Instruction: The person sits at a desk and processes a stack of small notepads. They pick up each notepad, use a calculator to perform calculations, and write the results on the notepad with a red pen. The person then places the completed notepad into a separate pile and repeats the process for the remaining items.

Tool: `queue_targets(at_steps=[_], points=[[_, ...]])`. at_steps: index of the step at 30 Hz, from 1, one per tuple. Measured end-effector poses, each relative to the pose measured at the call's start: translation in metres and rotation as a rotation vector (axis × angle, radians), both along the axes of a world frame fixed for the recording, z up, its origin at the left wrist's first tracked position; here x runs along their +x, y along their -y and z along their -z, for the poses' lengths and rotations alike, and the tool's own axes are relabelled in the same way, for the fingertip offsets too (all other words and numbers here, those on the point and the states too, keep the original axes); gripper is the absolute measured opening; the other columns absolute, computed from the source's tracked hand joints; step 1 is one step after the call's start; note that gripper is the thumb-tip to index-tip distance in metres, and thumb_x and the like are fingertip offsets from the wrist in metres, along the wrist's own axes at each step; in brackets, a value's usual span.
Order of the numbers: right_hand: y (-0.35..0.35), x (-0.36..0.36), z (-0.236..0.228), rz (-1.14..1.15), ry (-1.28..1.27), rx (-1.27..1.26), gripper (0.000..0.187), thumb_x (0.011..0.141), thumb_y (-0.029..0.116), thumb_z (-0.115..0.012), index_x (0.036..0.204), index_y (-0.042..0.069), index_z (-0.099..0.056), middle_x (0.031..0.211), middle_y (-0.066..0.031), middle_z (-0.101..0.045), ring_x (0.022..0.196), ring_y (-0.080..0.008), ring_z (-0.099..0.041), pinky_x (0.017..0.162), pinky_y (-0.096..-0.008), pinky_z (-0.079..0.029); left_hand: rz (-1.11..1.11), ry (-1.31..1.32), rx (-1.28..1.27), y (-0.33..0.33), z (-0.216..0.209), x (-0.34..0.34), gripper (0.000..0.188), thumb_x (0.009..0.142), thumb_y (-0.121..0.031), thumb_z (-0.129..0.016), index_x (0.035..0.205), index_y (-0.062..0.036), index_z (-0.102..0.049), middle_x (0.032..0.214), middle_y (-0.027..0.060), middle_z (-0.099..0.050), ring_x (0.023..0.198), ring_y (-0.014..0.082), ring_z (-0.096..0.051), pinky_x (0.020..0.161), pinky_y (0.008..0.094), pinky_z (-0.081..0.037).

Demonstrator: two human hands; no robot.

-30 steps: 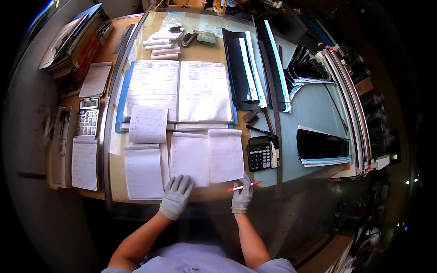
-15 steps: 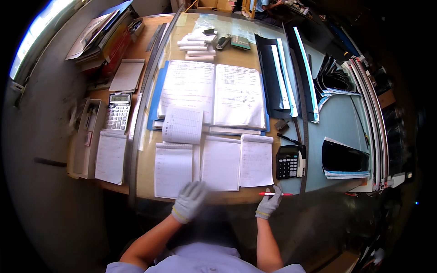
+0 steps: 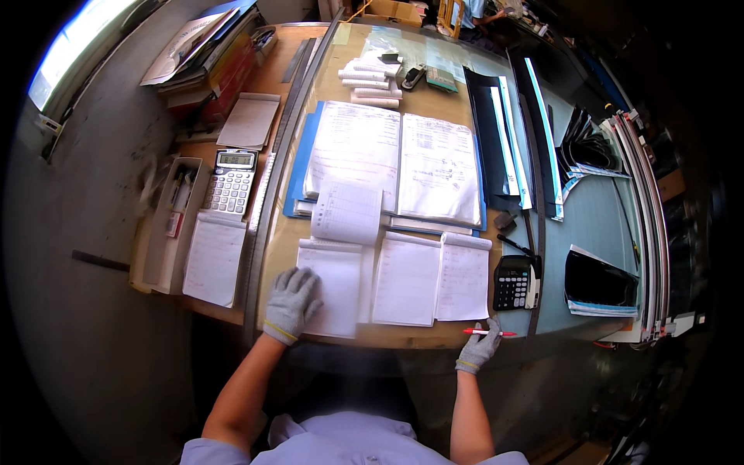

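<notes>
Red-white pen (image 3: 481,332) pinched x-wise in R grip (image 3: 479,349) (L grip (image 3: 291,304) spread at edge of notepad (image 3: 338,291)).

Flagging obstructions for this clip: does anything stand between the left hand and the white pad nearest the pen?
The left pad and middle pad lie flat between the left hand and that white pad; nothing upright visibly stands there.
</notes>
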State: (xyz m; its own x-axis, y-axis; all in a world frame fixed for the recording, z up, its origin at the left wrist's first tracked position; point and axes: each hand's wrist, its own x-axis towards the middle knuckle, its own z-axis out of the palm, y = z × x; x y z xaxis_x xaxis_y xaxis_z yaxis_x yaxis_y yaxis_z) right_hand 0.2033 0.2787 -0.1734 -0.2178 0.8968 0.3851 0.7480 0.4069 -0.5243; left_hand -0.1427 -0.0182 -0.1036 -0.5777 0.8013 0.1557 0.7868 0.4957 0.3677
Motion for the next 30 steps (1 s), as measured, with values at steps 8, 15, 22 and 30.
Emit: queue_targets(at_steps=[8, 15, 22, 30], points=[[0.0, 0.001, 0.0, 0.013, 0.042, 0.0, 0.03, 0.089, 0.005, -0.072, 0.118, 0.001, -0.063, 0.127, -0.0199, -0.065, 0.12, -0.0395, -0.058, 0.106, -0.0482, -0.044, -0.038, 0.011, 0.048, 0.012, 0.015, 0.023, 0.059, 0.086, -0.03, -0.073, 0.137, -0.004, -0.057, 0.148, 0.0176, -0.052, 0.133, 0.0417, -0.049, 0.11, 0.0546, -0.038], [-0.001, 0.004, 0.004, 0.018, 0.064, 0.0, 0.033, 0.088, 0.01, -0.073, 0.118, 0.003, -0.064, 0.129, -0.021, -0.064, 0.121, -0.0414, -0.058, 0.105, -0.0503, -0.044, -0.066, 0.006, 0.077, 0.007, 0.017, 0.025, 0.055, 0.088, -0.028, -0.072, 0.135, -0.0027, -0.058, 0.15, 0.019, -0.051, 0.129, 0.043, -0.051, 0.108, 0.0539, -0.041], [-0.001, 0.001, 0.002, 0.025, 0.091, 0.031, 0.032, 0.088, 0.008, -0.072, 0.119, 0.003, -0.063, 0.128, -0.019, -0.065, 0.12, -0.0408, -0.058, 0.105, -0.0501, -0.044, -0.085, -0.027, 0.078, 0.003, 0.017, 0.027, 0.054, 0.087, -0.027, -0.072, 0.133, -0.0015, -0.059, 0.147, 0.0196, -0.054, 0.126, 0.0437, -0.054, 0.107, 0.054, -0.042], [-0.002, -0.001, -0.002, 0.03, 0.077, 0.047, 0.031, 0.089, 0.007, -0.072, 0.118, 0.003, -0.063, 0.125, -0.0195, -0.066, 0.118, -0.0414, -0.058, 0.103, -0.05, -0.044, -0.085, -0.053, 0.122, 0.009, 0.022, 0.031, 0.046, 0.087, -0.022, -0.07, 0.128, -0.0027, -0.063, 0.14, 0.0195, -0.059, 0.123, 0.042, -0.056, 0.105, 0.053, -0.043]])
